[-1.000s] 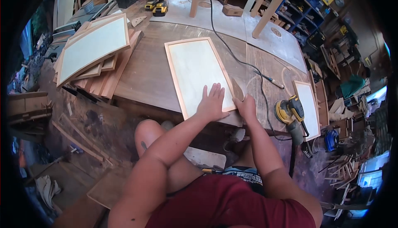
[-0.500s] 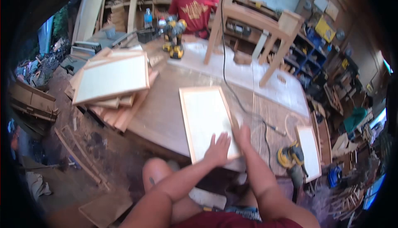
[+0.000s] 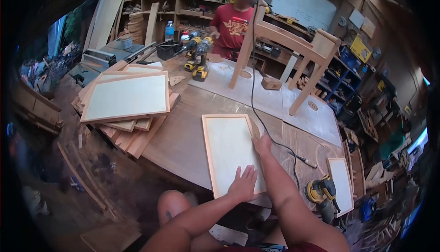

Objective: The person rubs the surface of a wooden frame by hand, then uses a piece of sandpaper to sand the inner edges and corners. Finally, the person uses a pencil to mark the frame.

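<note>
A framed panel [image 3: 229, 149] with a pale flat centre and a light wooden rim lies on the table in front of me. My left hand [image 3: 244, 185] rests flat on its near part, fingers spread. At the panel's right edge, my right hand [image 3: 262, 145] grips a tan, curved piece of sandpaper [image 3: 255, 127] against the wooden rim. Part of the sandpaper is hidden by the fingers. A yellow-and-black sander [image 3: 320, 190] sits on the table to the right of my right arm.
Framed panels [image 3: 128, 97] are stacked at the left. Cordless drills [image 3: 200, 61] stand farther back. A black cable [image 3: 275, 142] crosses the table right of my panel. A wooden stool-like frame [image 3: 288, 36] stands at the back. Another panel [image 3: 340, 185] lies right; a person [image 3: 233, 27] stands beyond.
My right hand has slid along the panel's right edge toward its far end. The left hand stays flat on the panel. The view has tilted up, showing more of the back.
</note>
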Action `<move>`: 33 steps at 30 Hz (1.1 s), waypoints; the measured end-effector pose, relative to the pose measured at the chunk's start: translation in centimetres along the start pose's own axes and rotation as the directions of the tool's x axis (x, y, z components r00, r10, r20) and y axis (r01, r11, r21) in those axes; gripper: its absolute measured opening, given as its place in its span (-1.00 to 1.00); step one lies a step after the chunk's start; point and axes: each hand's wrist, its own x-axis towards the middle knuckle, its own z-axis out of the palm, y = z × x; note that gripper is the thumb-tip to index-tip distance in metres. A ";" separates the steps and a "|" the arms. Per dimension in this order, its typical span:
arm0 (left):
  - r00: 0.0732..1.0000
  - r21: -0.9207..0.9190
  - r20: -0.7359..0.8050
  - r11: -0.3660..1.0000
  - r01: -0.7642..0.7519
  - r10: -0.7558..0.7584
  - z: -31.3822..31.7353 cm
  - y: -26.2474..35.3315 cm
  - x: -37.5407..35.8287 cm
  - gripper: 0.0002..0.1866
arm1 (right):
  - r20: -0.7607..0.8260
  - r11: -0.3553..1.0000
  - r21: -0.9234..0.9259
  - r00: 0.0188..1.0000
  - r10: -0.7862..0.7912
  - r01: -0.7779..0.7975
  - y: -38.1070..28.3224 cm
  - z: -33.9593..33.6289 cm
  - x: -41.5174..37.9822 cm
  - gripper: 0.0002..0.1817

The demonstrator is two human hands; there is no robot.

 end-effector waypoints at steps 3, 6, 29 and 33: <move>1.000 -0.041 -0.012 0.999 0.005 -0.006 0.3 0.0 -0.1 0.07 | 0.029 1.000 0.005 1.000 -0.004 0.004 1.1 -1.1 -2.4 -0.47; 1.000 -0.028 -0.002 1.000 -0.012 0.012 0.4 -0.1 -0.2 0.07 | 0.056 1.000 -0.025 0.998 0.009 -0.007 4.0 -1.8 -4.6 -0.47; 0.997 0.044 -0.070 0.999 -0.031 0.034 1.4 -0.3 0.0 -0.03 | 0.063 0.997 0.052 0.996 0.060 -0.064 -3.1 5.9 10.3 -0.53; 0.999 0.032 -0.011 0.999 -0.035 0.036 -0.1 -0.5 0.1 -0.09 | 0.056 0.999 0.035 0.998 0.039 -0.041 -4.2 6.1 11.3 -0.53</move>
